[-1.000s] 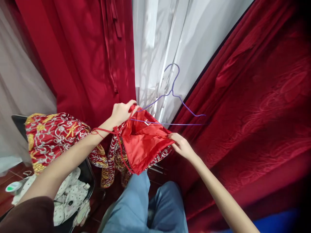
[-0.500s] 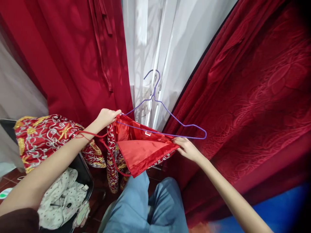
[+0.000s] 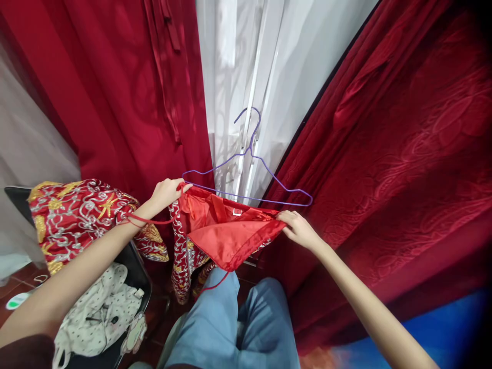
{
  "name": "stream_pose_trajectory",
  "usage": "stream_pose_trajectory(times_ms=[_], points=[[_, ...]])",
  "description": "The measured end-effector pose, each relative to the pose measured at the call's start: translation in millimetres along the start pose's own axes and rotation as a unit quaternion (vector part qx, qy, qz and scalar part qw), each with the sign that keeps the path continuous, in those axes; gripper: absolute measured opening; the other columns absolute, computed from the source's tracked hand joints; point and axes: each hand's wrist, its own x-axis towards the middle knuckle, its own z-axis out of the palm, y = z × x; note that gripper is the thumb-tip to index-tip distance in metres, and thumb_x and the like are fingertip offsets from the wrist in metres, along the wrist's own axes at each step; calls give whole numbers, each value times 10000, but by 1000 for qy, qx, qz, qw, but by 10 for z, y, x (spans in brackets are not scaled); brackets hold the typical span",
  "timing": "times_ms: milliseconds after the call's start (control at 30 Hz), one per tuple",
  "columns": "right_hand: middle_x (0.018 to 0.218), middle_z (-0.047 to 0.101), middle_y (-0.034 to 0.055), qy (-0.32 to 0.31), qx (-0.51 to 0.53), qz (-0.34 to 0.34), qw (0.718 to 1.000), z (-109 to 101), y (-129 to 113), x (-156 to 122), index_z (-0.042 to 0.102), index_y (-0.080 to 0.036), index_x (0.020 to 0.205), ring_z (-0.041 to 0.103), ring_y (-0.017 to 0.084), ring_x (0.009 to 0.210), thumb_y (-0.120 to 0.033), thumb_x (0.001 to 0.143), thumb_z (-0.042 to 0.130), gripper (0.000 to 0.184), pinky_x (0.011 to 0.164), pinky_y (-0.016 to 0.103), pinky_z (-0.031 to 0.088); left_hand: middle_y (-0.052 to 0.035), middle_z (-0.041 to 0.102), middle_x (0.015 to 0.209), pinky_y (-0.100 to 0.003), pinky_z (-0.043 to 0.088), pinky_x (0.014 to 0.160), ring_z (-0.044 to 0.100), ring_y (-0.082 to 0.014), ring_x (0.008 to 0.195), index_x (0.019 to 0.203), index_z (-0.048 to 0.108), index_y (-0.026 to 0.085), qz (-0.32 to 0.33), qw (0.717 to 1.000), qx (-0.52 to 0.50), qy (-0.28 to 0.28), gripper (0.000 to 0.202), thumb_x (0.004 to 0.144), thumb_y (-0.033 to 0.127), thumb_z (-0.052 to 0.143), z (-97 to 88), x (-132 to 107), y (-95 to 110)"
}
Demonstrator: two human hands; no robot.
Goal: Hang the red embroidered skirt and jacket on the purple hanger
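With the left hand (image 3: 166,191) pinching the red satin garment (image 3: 226,236) and seemingly the thin purple wire hanger (image 3: 249,174) at nine o'clock, the right hand (image 3: 300,230) should keep its three-o'clock edge taut.

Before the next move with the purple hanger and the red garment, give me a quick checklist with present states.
1. Left hand gripping garment edge at the hanger's left end: ok.
2. Right hand pinching the other garment edge: ok.
3. Red garment opening spread between hands: ok.
4. Purple wire hanger inside the garment: not ok, bar sits above the opening.
5. Red string clear of left wrist: not ok.
6. What supports the hanger: cannot tell.
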Motion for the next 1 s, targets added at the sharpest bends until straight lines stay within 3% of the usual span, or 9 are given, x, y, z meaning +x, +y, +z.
stream_pose_trajectory(times_ms=[167,267,367,500,567,667,767,900,1000], points=[[879,680,89,51,68,19,996,90,-61,-8,618,-206,876,621,234,856,-196,889,431,188,823,384,487,-72,745,910,-292,487,703,708,-260,856,975,651,229,-9,997,-50,-60,321,915,513,513,-135,-28,63],[790,648,67,51,103,18,993,87,-115,-41,578,-213,812,604,215,768,-217,923,404,206,768,356,490,-141,722,995,-355,518,749,693,-319,931,1143,613,172,-12,998,12,-61,411,845,455,636,-315,-257,262],[748,619,55,42,110,11,993,41,-154,-68,553,-215,777,578,202,716,-232,936,397,223,734,346,482,-236,628,1220,-441,509,897,605,-364,1149,1250,568,78,94,991,21,94,467,855,323,609,-595,-459,701],[803,640,70,47,93,-7,995,-48,-225,-91,582,-213,830,583,212,771,-231,936,411,202,780,367,480,-192,531,1410,-454,386,1099,446,-305,1377,1314,549,104,363,893,-73,256,438,893,224,539,-836,-303,1541],[838,654,80,42,78,-18,996,-104,-269,-122,595,-212,859,585,220,809,-222,942,405,208,804,377,474,-197,557,1391,-471,354,1109,459,-317,1370,1293,579,99,418,855,-102,289,465,920,377,564,-783,-69,1928],[885,669,92,26,44,-16,999,-210,-274,-232,612,-207,917,587,222,832,-200,942,396,217,798,374,454,-162,715,1059,-415,417,973,656,-274,1075,1053,701,109,447,858,-90,238,400,954,454,523,-552,244,2268],[877,676,90,20,12,-6,1000,-325,-171,-406,612,-200,933,595,218,814,-183,930,393,220,763,362,428,-74,718,799,-347,407,799,680,-204,809,854,712,157,481,857,-54,175,222,942,311,580,-346,350,2286],[846,674,78,26,-6,4,1000,-430,-34,-574,619,-202,922,598,209,783,-199,938,400,220,741,348,418,-30,714,776,-328,353,759,662,-186,794,787,682,176,503,842,-66,183,133,901,234,646,-293,277,2157],[866,684,81,36,-12,-24,999,-467,-50,-565,625,-197,948,603,207,797,-209,960,406,220,740,346,413,-32,717,755,-329,334,735,662,-189,769,775,677,168,480,856,-76,174,138,892,240,663,-324,233,2179]])
